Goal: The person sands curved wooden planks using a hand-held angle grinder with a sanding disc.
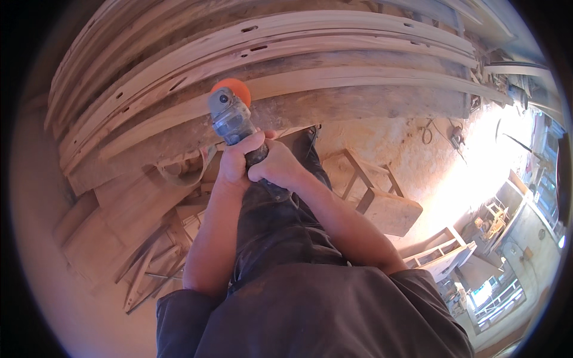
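Observation:
Both my hands are wrapped around the body of a dusty grey angle grinder (230, 119), which carries an orange disc (240, 91) at its head. My left hand (237, 156) grips it just behind the head, and my right hand (277, 162) closes on the handle from the other side. The disc lies over the nearest long wooden board (310, 82); whether it touches the wood I cannot tell. Beyond it, several more long boards (334, 43) with oval slots lie side by side across a dusty bench (370, 107).
A wooden stool-like frame (391, 210) stands on the dusty floor to the right. At lower left lie wood offcuts (149, 262) and panels (131, 203). A cable and a small tool (457, 137) rest on the floor at right, near bright light from outside.

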{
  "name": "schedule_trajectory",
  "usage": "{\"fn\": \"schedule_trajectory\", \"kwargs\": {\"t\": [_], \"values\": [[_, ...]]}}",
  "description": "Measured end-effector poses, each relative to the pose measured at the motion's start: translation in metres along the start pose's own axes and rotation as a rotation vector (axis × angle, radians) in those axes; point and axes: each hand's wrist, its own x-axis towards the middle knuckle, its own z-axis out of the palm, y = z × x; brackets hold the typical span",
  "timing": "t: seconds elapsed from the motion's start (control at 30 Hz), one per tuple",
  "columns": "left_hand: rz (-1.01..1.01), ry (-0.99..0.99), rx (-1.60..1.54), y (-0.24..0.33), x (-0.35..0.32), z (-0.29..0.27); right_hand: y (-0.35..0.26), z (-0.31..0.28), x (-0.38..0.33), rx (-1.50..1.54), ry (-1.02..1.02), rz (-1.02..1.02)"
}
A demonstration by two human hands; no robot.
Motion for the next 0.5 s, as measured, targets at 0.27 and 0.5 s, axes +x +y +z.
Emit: {"fn": "schedule_trajectory", "kwargs": {"t": [0.27, 0.5], "values": [[-0.113, -0.134, 0.506, -0.060, 0.047, 0.098, 0.023, -0.091, -0.055, 0.367, 0.198, 0.078], [-0.092, -0.097, 0.336, -0.028, 0.030, 0.021, 0.023, -0.017, -0.027, 0.233, 0.211, 0.031]]}}
